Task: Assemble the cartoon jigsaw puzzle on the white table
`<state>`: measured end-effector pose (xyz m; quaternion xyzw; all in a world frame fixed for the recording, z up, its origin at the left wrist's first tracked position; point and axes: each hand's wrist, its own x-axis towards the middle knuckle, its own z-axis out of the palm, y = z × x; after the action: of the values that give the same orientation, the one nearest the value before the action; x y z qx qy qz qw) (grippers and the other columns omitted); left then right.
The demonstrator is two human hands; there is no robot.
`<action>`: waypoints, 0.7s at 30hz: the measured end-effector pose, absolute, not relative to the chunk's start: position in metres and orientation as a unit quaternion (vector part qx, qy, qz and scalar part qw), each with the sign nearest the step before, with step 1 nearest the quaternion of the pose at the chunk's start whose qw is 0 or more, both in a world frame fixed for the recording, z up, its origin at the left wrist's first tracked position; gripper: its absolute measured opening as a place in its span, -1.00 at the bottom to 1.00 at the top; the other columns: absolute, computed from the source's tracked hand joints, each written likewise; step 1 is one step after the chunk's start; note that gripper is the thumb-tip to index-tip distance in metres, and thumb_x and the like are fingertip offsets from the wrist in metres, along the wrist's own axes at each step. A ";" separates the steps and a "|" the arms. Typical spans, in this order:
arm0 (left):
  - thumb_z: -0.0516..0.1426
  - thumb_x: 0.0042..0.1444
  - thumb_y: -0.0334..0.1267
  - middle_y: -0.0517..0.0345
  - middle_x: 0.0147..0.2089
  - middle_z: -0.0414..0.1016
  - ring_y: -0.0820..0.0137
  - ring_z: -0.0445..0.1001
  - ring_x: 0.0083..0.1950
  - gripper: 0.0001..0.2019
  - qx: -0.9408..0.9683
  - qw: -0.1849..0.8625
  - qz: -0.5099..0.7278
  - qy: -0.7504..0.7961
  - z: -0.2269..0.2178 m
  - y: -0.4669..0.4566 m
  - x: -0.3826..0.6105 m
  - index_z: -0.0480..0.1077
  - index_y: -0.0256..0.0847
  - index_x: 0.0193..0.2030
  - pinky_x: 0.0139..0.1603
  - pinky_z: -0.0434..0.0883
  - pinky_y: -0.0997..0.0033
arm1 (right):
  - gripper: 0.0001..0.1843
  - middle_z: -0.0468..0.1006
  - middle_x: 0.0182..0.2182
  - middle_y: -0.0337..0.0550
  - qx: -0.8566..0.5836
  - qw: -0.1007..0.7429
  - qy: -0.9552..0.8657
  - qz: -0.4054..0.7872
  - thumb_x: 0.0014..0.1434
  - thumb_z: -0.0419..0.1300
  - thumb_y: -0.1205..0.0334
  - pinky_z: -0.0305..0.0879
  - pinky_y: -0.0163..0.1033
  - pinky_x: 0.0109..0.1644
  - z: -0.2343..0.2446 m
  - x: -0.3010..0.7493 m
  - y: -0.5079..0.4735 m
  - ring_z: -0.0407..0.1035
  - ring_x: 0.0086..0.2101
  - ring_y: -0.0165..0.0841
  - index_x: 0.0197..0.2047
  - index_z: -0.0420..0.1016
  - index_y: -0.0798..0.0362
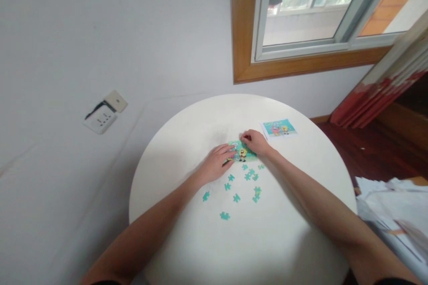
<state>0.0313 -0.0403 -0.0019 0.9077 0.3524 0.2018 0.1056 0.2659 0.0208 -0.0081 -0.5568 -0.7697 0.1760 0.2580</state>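
A partly joined jigsaw puzzle (pixel 242 154) with a yellow cartoon figure on a teal ground lies on the round white table (pixel 180 151). My left hand (pixel 216 164) rests flat on the puzzle's left side, fingers stretched out and covering part of it. At the upper right edge of the puzzle, my right hand (pixel 257 142) is closed in a pinch; whatever is between the fingertips is hidden. Several loose teal puzzle pieces (pixel 236 198) are scattered on the near side, among them a single piece (pixel 225 216) closest to me.
A printed reference picture (pixel 279 128) lies beyond my right hand. The table stands against a white wall with a socket (pixel 100 119) and a wood-framed window (pixel 244 22). Papers (pixel 394 209) are piled at the right, below a red and beige curtain (pixel 364 102).
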 end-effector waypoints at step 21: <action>0.08 0.34 -0.20 0.11 0.34 0.34 0.21 0.24 0.37 -0.67 0.908 0.101 0.201 0.353 -0.002 -0.041 0.031 0.41 -0.04 0.21 0.41 0.22 0.01 | -0.85 0.55 -0.27 -0.09 -0.536 0.230 -0.788 0.196 0.20 0.15 0.43 0.19 -0.32 -0.19 -0.001 0.264 0.020 0.38 -0.28 -0.36 -0.21 0.55 0.11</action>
<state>0.0311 -0.0408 -0.0025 0.9083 0.3526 0.2010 0.1009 0.2643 0.0203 -0.0013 -0.5361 -0.7882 0.1965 0.2296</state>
